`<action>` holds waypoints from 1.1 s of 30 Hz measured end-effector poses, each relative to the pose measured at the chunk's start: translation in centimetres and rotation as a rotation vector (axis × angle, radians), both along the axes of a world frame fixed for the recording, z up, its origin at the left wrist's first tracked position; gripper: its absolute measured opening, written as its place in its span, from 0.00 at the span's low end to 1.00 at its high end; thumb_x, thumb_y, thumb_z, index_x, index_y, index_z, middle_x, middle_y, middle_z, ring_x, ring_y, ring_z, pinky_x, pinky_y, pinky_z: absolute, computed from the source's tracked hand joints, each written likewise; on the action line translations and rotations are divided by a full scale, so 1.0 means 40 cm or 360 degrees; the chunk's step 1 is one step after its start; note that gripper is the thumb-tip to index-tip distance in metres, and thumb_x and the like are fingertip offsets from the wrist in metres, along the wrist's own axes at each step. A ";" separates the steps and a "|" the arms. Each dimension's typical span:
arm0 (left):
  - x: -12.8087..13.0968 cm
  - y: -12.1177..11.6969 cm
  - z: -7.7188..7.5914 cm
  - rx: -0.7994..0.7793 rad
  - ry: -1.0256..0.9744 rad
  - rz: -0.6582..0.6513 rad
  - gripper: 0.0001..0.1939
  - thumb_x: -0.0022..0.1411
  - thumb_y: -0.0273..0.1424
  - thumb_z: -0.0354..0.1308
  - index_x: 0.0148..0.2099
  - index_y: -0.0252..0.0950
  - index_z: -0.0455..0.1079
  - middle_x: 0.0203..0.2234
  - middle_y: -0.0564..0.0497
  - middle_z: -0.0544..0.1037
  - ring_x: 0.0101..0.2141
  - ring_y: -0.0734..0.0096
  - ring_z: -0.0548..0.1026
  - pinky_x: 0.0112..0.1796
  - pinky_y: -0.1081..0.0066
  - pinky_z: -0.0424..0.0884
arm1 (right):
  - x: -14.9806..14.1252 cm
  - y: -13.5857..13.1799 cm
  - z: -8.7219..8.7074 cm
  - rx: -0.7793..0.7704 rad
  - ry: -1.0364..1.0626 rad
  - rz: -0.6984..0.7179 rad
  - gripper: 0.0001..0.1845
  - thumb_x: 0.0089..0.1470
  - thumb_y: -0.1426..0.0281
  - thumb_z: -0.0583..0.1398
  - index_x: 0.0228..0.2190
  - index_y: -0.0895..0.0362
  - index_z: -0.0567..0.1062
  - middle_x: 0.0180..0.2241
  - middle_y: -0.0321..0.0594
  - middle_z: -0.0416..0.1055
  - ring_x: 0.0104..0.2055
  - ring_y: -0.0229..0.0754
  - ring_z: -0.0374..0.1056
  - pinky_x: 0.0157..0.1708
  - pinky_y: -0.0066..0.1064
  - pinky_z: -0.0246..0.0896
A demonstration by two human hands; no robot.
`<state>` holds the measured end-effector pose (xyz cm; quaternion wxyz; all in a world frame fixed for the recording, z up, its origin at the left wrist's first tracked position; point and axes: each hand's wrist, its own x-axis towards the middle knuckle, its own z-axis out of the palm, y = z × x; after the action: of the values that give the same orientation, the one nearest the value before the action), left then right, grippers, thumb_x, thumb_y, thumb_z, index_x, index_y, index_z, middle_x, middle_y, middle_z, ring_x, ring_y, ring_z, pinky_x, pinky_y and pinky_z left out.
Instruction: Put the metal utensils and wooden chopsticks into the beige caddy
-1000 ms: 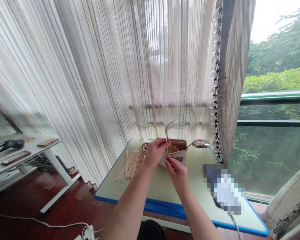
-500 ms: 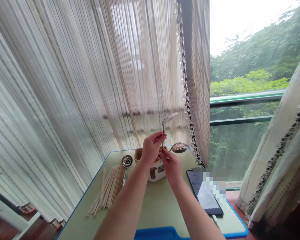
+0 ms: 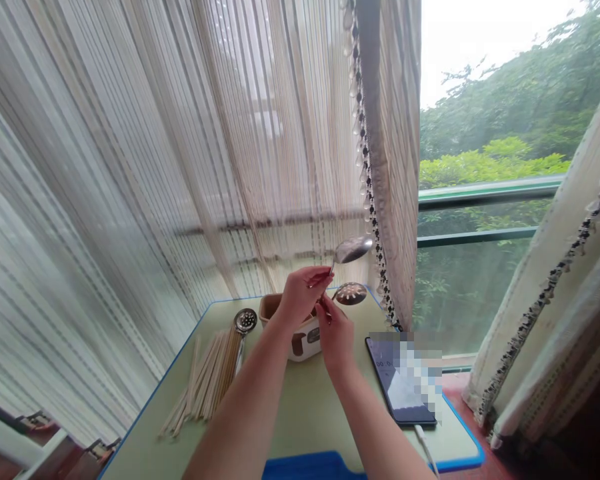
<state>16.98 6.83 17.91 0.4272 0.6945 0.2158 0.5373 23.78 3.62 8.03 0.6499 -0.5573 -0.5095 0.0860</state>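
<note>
My left hand [image 3: 300, 295] is closed on the handle of a metal spoon [image 3: 353, 249], whose bowl is raised and tipped to the right above a beige holder [image 3: 300, 340]. My right hand [image 3: 336, 331] pinches the lower end of the same handle, just in front of the holder. A second metal ladle [image 3: 350, 293] leans out of the holder behind my hands. A perforated metal skimmer [image 3: 245, 322] lies left of the holder, beside a pile of wooden chopsticks [image 3: 207, 380].
A pale green table with a blue rim [image 3: 460, 460] carries everything. A dark phone [image 3: 397, 380] with a white cable lies at the right. Striped curtains [image 3: 155, 167] hang close behind, and a window with a green rail [image 3: 485, 193] is at the right.
The spoon's bowl has tilted from nearly upright toward the right. Both hands have sunk slightly toward the holder. The view has shifted left-to-right since a second ago.
</note>
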 end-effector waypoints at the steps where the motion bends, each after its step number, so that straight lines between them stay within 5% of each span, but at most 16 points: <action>1: -0.002 0.006 -0.014 -0.0015 0.0009 -0.0015 0.12 0.46 0.31 0.64 0.36 0.35 0.75 0.31 0.47 0.79 0.34 0.64 0.76 0.40 0.67 0.71 | -0.003 0.000 -0.016 -0.0001 0.0036 -0.0002 0.19 0.55 0.64 0.51 0.45 0.57 0.71 0.44 0.46 0.72 0.43 0.45 0.69 0.43 0.35 0.62; 7: -0.018 0.040 -0.079 -0.0009 0.0131 0.0060 0.11 0.47 0.31 0.63 0.36 0.35 0.75 0.31 0.46 0.79 0.34 0.64 0.76 0.39 0.67 0.71 | -0.012 -0.023 -0.076 0.0148 0.0091 -0.0050 0.17 0.53 0.67 0.51 0.45 0.58 0.68 0.43 0.48 0.70 0.42 0.44 0.67 0.42 0.38 0.62; 16: -0.032 0.073 -0.144 -0.0023 0.0340 0.0031 0.08 0.46 0.29 0.63 0.33 0.36 0.77 0.29 0.46 0.78 0.33 0.63 0.74 0.39 0.68 0.68 | -0.008 -0.006 -0.102 -0.0095 0.0620 -0.0027 0.16 0.50 0.67 0.51 0.41 0.59 0.67 0.35 0.45 0.70 0.35 0.41 0.67 0.33 0.31 0.64; 21: -0.035 0.077 -0.150 0.0065 0.0390 -0.0126 0.07 0.46 0.27 0.62 0.31 0.37 0.77 0.26 0.47 0.77 0.29 0.65 0.72 0.35 0.70 0.68 | -0.012 -0.004 -0.105 -0.0108 0.0619 -0.0089 0.13 0.50 0.68 0.51 0.39 0.58 0.67 0.36 0.45 0.69 0.34 0.40 0.66 0.33 0.31 0.63; 33: -0.037 0.069 -0.132 0.0475 0.0813 -0.0018 0.07 0.51 0.29 0.58 0.34 0.39 0.76 0.28 0.48 0.76 0.30 0.67 0.72 0.34 0.73 0.65 | -0.025 -0.025 -0.100 0.0008 0.0367 -0.0167 0.13 0.50 0.70 0.53 0.40 0.55 0.64 0.37 0.43 0.67 0.35 0.41 0.63 0.34 0.32 0.60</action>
<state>15.49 9.57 12.64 0.2551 0.8636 0.2310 0.3684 22.78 2.63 4.05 0.7093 -0.5679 -0.4017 0.1139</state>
